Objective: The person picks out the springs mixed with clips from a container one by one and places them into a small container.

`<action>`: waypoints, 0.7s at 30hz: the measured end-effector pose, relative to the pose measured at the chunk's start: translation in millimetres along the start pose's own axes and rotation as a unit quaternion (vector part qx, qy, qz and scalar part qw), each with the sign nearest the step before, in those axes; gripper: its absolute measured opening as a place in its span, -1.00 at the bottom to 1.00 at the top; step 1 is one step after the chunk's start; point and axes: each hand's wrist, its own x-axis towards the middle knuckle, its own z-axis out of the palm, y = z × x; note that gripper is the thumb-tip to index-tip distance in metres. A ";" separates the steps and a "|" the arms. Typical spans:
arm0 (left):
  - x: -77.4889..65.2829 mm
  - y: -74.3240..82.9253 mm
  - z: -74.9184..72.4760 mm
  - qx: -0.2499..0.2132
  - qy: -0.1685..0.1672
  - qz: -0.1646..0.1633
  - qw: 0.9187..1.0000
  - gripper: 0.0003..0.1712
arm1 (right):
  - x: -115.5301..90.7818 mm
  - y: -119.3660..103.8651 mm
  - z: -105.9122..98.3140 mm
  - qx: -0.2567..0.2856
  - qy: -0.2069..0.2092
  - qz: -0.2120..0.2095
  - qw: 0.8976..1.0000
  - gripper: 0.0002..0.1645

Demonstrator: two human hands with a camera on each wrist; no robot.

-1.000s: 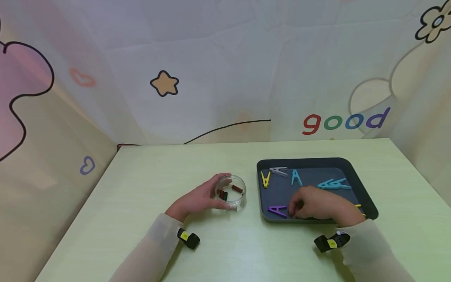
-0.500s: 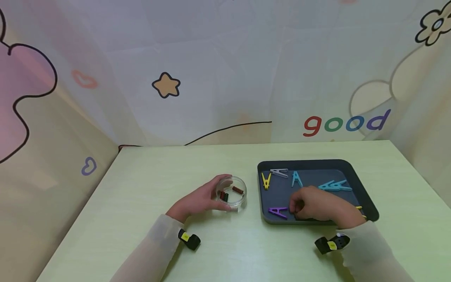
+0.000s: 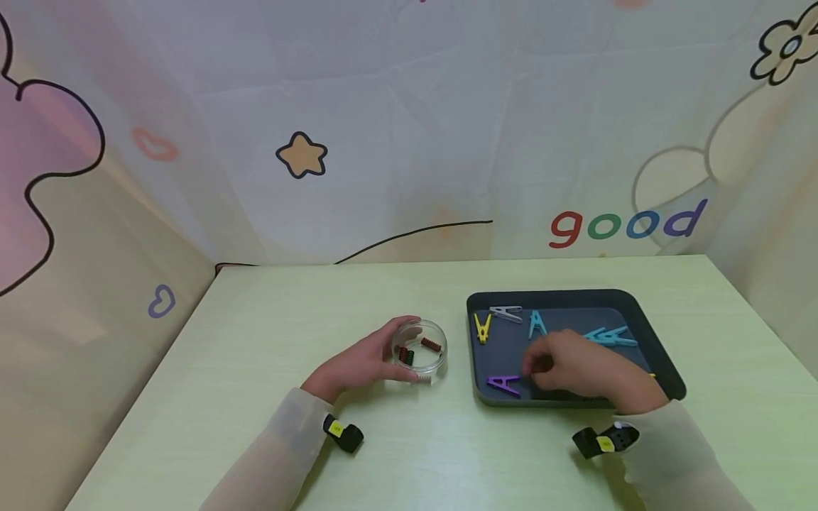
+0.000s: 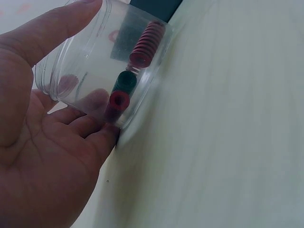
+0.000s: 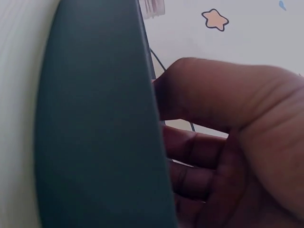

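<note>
My left hand [image 3: 361,358] grips a clear round jar [image 3: 418,328] on the table, thumb on the near side and fingers round the far side. Inside lie red coil springs [image 4: 148,45] and a green coil spring [image 4: 125,80]. My right hand [image 3: 575,365] is down in the dark grey tray [image 3: 474,355], fingers bent, near its front edge. In the right wrist view the tray's wall hides the fingertips, so whether they pinch anything does not show. Just left of them lies a purple clothespin [image 3: 503,384].
Toward the tray's back are a yellow clothespin [image 3: 482,328], a grey clothespin [image 3: 506,313] and a blue clothespin [image 3: 537,323]. More blue clothespins [image 3: 615,337] lie at the right, partly behind my hand. A printed cloth [image 3: 396,142] hangs behind the table.
My right hand has risen slightly within the tray, covering more of the blue clothespins and of something yellow at the lower right. My left hand and the jar stay put.
</note>
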 end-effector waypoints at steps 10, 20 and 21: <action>0.1 -0.8 -0.4 0.005 -0.001 0.006 1.000 -0.01 | -2.2 -3.9 -2.8 -0.004 0.067 -0.053 0.996 -0.87; -0.2 1.9 -0.1 0.006 -0.003 0.004 1.000 -0.01 | -4.5 -9.4 -1.6 0.008 0.136 -0.090 0.987 -0.86; -0.1 1.9 -0.1 0.006 -0.003 0.005 1.000 -0.01 | -4.8 -9.7 -1.5 0.009 0.143 -0.096 0.985 -0.86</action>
